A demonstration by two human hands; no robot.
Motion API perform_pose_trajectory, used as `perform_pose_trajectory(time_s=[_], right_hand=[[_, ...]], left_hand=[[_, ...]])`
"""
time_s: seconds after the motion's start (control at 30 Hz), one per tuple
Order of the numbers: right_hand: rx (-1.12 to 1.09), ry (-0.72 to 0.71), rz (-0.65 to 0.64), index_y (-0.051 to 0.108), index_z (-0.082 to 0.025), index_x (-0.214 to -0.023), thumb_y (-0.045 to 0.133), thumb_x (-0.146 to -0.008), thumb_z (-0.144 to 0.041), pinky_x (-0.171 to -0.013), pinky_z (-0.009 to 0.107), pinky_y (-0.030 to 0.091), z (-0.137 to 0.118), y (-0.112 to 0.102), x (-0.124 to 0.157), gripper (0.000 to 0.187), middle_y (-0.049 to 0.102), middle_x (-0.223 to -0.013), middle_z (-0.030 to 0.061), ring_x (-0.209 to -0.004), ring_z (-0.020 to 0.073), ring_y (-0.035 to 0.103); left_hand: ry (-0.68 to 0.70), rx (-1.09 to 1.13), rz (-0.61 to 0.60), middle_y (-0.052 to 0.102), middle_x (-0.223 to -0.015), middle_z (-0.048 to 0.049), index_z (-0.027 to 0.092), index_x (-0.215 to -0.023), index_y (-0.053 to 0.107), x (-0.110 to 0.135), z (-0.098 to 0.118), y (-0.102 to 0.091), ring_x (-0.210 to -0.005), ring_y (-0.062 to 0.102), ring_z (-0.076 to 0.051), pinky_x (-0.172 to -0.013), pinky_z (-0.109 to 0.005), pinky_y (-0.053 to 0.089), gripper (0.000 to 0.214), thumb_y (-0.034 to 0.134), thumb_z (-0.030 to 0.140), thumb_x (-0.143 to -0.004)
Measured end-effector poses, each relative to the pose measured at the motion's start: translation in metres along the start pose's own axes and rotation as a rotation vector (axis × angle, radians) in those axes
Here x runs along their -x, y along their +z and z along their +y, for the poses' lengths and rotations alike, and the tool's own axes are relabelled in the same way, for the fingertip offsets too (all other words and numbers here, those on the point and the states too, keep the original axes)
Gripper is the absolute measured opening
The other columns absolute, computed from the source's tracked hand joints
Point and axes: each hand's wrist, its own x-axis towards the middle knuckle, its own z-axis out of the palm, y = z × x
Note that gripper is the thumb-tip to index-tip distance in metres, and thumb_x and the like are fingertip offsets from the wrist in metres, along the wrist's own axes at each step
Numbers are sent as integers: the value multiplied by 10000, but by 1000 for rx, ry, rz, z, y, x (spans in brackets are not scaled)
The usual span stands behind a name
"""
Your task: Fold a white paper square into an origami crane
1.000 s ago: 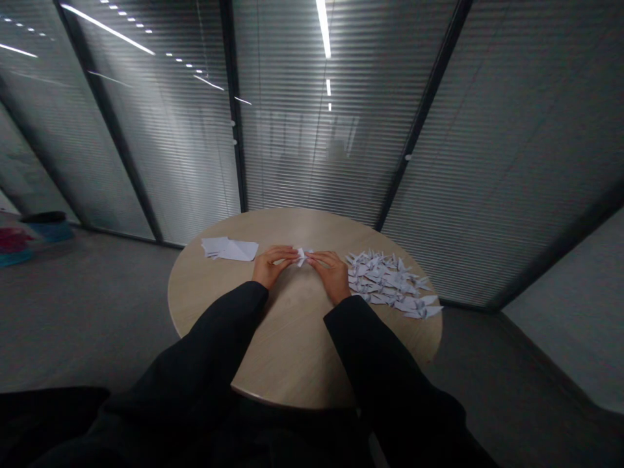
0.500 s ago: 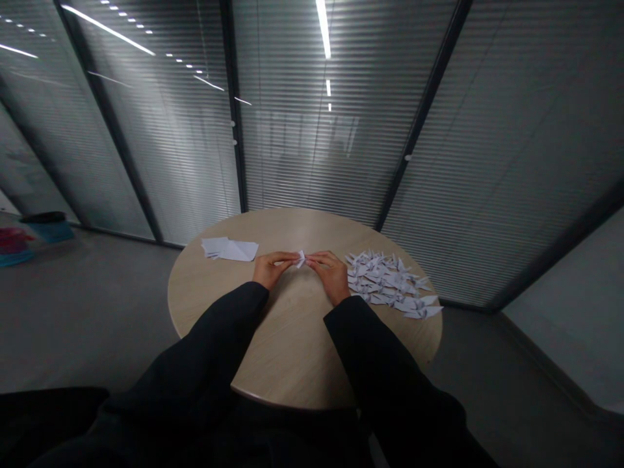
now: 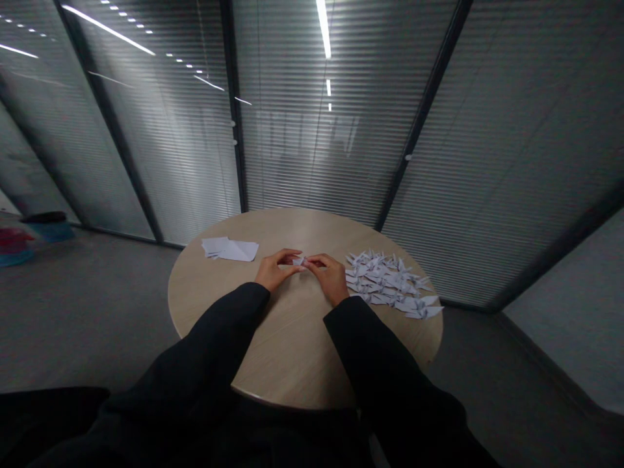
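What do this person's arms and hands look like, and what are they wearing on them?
Both arms are covered by plain black long sleeves, the left sleeve and the right sleeve, which reach the wrists and show no visible markings. The left hand and right hand are bare, with no gloves.

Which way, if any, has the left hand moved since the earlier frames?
Yes, slightly. Against the stack of white paper sheets, the left hand has shifted right, away from the stack, toward the small folded paper piece.
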Motion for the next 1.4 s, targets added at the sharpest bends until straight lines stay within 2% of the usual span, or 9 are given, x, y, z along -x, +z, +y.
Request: perform_pose_trajectory(time_s=[0.1, 0.27, 0.47, 0.6, 0.7, 0.97, 1.07, 1.23, 1.4], right_hand=[[19, -7, -12, 678, -190, -748, 622, -758, -349, -700, 304, 499, 0, 1, 0, 169, 677, -783, 42, -732, 172, 624], [15, 48, -29, 659, -196, -818, 623, -749, -362, -690, 295, 505, 1, 1, 0, 183, 668, -828, 38, -749, 168, 622], [-4, 52, -5, 537, -207, -1178, 680, -694, -342, -722, 306, 511, 6, 1, -1, 523, 611, -1048, 86, -941, 192, 587], [16, 50, -115, 634, -209, -1016, 631, -741, -340, -799, 327, 490, 6, 1, 0, 304, 649, -996, 63, -920, 184, 604], [16, 92, -100, 656, -197, -895, 632, -738, -350, -798, 328, 490, 6, 2, 1, 221, 673, -912, 50, -845, 180, 623], [-18, 158, -66, 651, -186, -778, 649, -702, -378, -731, 301, 492, 7, 2, 0, 207, 681, -782, 33, -737, 176, 631], [-23, 182, -41, 651, -184, -758, 660, -683, -388, -706, 297, 491, 8, 3, -1, 217, 678, -751, 28, -709, 173, 628], [-69, 237, -37, 645, -180, -762, 668, -666, -386, -671, 290, 489, 10, 2, -2, 228, 674, -739, 28, -684, 172, 625], [-74, 246, -63, 643, -180, -793, 657, -680, -382, -654, 281, 487, 6, 2, -1, 232, 661, -765, 27, -680, 161, 614]], left_hand=[[27, -5, -16, 703, -892, -59, 178, -1038, 633, 0, -2, 0, -828, 663, -181, -830, -343, 520, 490, 784, 305, -590], [43, -54, -18, 701, -910, -75, 166, -965, 658, -1, -5, 1, -813, 658, -176, -811, -349, 523, 315, 704, 324, -696], [55, -110, -1, 711, -891, -68, 175, -920, 678, -1, -11, -2, -803, 659, -173, -754, -306, 517, 237, 631, 350, -767], [64, -116, 6, 712, -886, -59, 180, -906, 680, -1, -10, -2, -804, 656, -173, -744, -297, 508, 233, 612, 365, -780], [60, -113, 13, 710, -886, -66, 172, -896, 680, 0, -9, -3, -799, 654, -176, -740, -299, 506, 234, 609, 363, -781], [18, -106, -22, 682, -899, -60, 182, -1004, 640, -2, -13, -1, -818, 639, -164, -775, -314, 505, 259, 620, 293, -771], [-17, -1, -37, 648, -908, -62, 168, -1086, 583, -3, -13, 0, -838, 629, -154, -806, -317, 497, 369, 655, 256, -735], [-81, 115, -122, 593, -889, -34, 166, -1181, 479, -2, -13, 4, -712, 611, -113, -705, -265, 497, 578, 715, 189, -654], [-111, 43, -146, 619, -796, -1, 188, -1157, 482, 0, -14, 4, -719, 619, -126, -695, -253, 480, 508, 681, 187, -690]])
